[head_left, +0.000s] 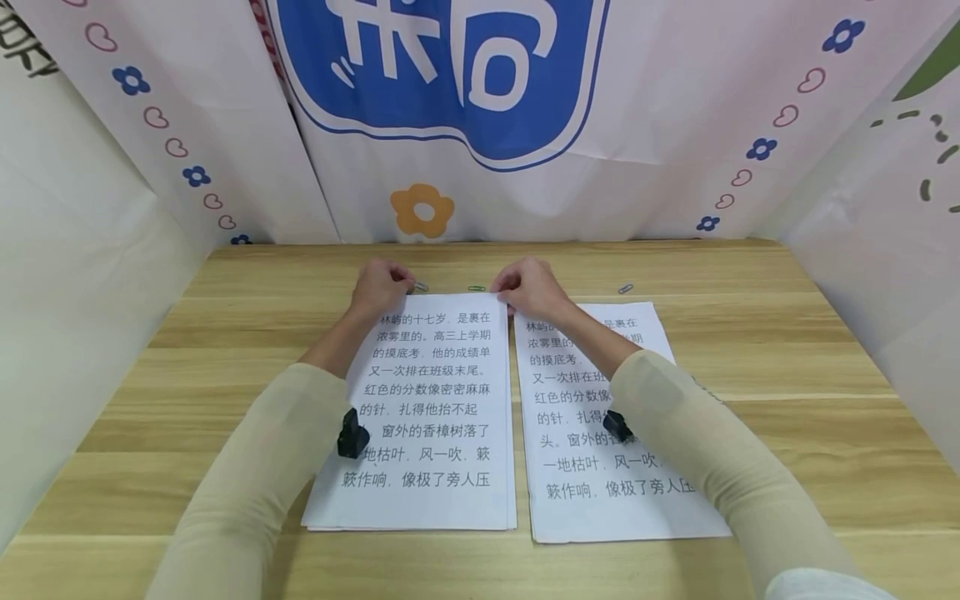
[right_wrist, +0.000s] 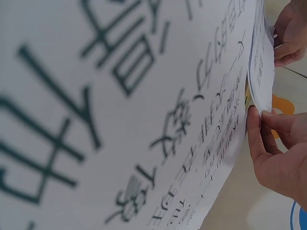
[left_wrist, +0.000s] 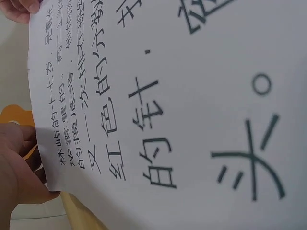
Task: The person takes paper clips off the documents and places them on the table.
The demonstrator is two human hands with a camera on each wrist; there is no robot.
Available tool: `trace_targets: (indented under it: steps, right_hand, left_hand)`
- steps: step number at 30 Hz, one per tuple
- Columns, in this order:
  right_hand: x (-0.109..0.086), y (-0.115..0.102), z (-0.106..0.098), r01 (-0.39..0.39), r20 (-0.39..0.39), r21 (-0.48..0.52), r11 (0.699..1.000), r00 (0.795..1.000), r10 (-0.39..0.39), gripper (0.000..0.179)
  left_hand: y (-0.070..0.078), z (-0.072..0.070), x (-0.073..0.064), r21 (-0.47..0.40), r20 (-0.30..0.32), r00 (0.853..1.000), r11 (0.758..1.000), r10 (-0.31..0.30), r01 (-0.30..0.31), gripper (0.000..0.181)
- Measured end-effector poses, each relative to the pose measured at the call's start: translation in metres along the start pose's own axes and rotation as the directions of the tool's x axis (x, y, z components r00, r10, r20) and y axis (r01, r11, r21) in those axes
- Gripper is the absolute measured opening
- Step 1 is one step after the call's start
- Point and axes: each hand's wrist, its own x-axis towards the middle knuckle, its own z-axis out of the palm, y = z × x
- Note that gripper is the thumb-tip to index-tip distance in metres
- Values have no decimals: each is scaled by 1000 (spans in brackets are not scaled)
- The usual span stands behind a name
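Observation:
A stack of printed paper sheets (head_left: 435, 500) lies on the wooden table in the head view, its lower edges slightly offset. My left hand (head_left: 380, 287) pinches the top left corner, and the left wrist view shows its thumb (left_wrist: 41, 191) over the printed side. At the top right corner my right hand (head_left: 534, 287) holds the sheets between thumb and fingers; in the right wrist view the edges of the paper (right_wrist: 261, 81) meet at those fingertips. A second paper stack (head_left: 600, 521) with the same text lies to the right, partly hidden under my right forearm.
Just beyond the papers lie a silver paper clip (head_left: 422, 287) by my left hand, a green paper clip (head_left: 476, 288) between the hands and a grey paper clip (head_left: 626, 289) farther right. A printed backdrop (head_left: 637, 192) stands behind the wooden table (head_left: 795, 367).

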Motion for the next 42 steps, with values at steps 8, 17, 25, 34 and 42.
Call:
trace_targets:
  steps: [8, 17, 25, 34, 42]
  right_hand:
    - [0, -1, 0, 1, 1, -2, 1000, 1000, -1, 14]
    - [0, -1, 0, 3, -1, -5, 1000, 1000, -3, 14]
    - [-1, -2, 1, 8, -1, -13, 1000, 1000, -8, 14]
    - [-2, -3, 1, 8, -2, -16, 1000, 1000, -8, 14]
    - [0, -4, 3, 9, -1, -13, 1000, 1000, -9, 14]
  left_hand:
    - [2, -1, -1, 79, 1, 1000, 997, -12, 11, 13]
    - [-1, -6, -2, 56, 25, 999, 998, 20, -22, 16]
    - [-5, -9, -3, -12, 62, 997, 999, 45, -44, 19]
    - [-9, -13, -2, 14, 91, 993, 997, 70, -72, 21]
    - [-11, -17, -2, 43, 109, 990, 995, 88, -93, 22]
